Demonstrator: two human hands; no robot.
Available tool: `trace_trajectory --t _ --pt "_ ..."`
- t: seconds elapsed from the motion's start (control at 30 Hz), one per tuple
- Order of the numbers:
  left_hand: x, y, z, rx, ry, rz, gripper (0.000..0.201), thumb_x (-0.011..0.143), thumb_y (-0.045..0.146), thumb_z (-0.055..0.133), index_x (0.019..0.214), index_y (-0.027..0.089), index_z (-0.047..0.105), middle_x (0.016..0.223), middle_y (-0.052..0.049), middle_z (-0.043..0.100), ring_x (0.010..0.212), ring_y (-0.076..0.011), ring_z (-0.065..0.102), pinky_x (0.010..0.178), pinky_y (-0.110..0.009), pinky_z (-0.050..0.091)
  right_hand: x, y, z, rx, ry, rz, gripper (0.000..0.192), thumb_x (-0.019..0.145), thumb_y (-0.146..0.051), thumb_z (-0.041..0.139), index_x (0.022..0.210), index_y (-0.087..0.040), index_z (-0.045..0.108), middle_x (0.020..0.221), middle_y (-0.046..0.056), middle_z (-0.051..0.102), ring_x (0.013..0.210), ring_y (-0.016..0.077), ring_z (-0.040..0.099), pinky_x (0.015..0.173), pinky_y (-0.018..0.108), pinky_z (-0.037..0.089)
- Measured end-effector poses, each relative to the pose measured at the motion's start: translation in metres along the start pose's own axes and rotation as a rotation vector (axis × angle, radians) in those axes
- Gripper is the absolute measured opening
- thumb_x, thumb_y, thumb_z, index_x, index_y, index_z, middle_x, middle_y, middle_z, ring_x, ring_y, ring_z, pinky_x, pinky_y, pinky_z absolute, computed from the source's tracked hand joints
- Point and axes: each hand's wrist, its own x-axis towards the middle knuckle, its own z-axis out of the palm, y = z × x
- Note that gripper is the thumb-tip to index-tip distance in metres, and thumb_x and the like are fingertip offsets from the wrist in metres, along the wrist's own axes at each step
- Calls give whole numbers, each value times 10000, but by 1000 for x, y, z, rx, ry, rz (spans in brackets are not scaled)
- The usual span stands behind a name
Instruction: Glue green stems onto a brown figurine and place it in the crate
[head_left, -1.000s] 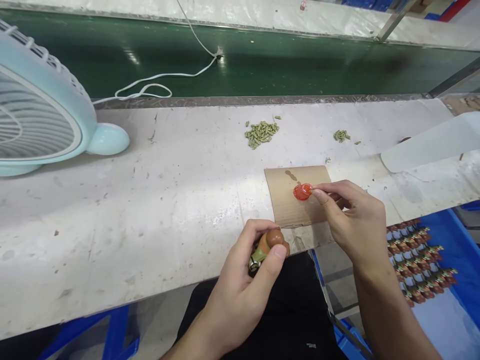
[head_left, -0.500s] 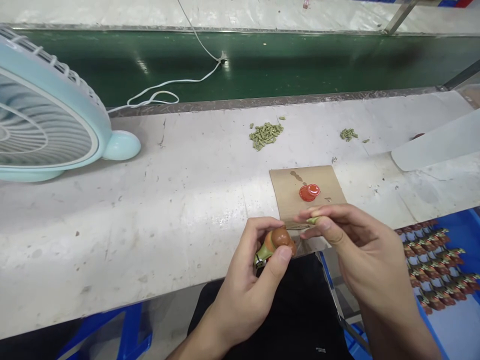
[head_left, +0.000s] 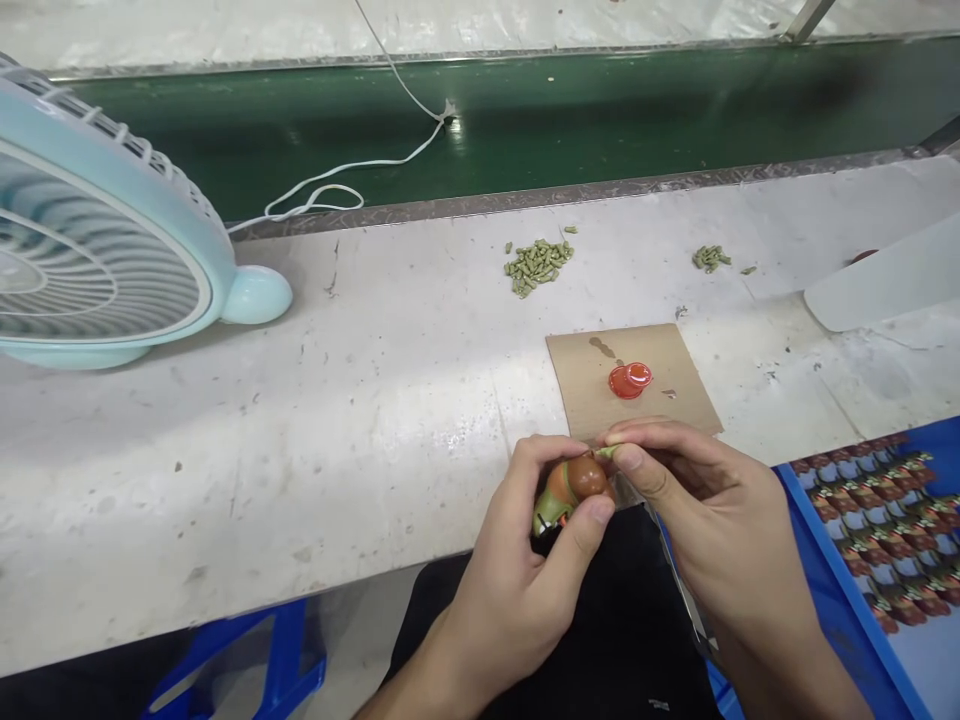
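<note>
My left hand (head_left: pixel 536 555) is closed around a small brown, orange and green figurine (head_left: pixel 583 482), which lies tilted at the table's front edge. Between thumb and fingertips, my right hand (head_left: pixel 709 510) pinches a small green piece (head_left: pixel 606 453) against the figurine's far right end. The exact point of contact is partly hidden by my fingers. Just beyond my hands lies a square of brown cardboard (head_left: pixel 585 395), with a small red cap-like dish (head_left: pixel 628 381) of shiny red material on it. A pile of small green pieces (head_left: pixel 536 268) rests farther back on the table.
A light blue fan (head_left: pixel 217 290) stands at the left, its white cable (head_left: pixel 330 168) running over the green strip (head_left: pixel 600 130). A smaller green heap (head_left: pixel 710 258) and a whitish translucent object (head_left: pixel 892 275) are at the right. Below, a blue crate (head_left: pixel 840 590) holds rows of figurines.
My right hand has moved left and brought the green piece against the figurine in my left hand. The whole view has shifted slightly.
</note>
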Motion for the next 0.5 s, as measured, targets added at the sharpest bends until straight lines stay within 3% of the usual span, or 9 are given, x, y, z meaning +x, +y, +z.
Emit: trace_trajectory --t 0.33,0.5 --pt "2 -1 2 47 -6 46 178 1267 363 677 1440 381 635 1268 36 706 1163 -101 680 1036 -168 570 1 4 0 13 -14 0 110 1038 -271 942 1023 -379 952 1073 -31 890 971 123 872 904 109 687" --pt "5 -5 3 113 22 148 204 1243 275 700 1423 355 646 1218 51 711 1084 -74 692 979 -132 566 1 5 0 -50 -14 -50 87 1056 -279 923 1011 -354 934 1089 -20 863 1008 122 850 921 117 685"
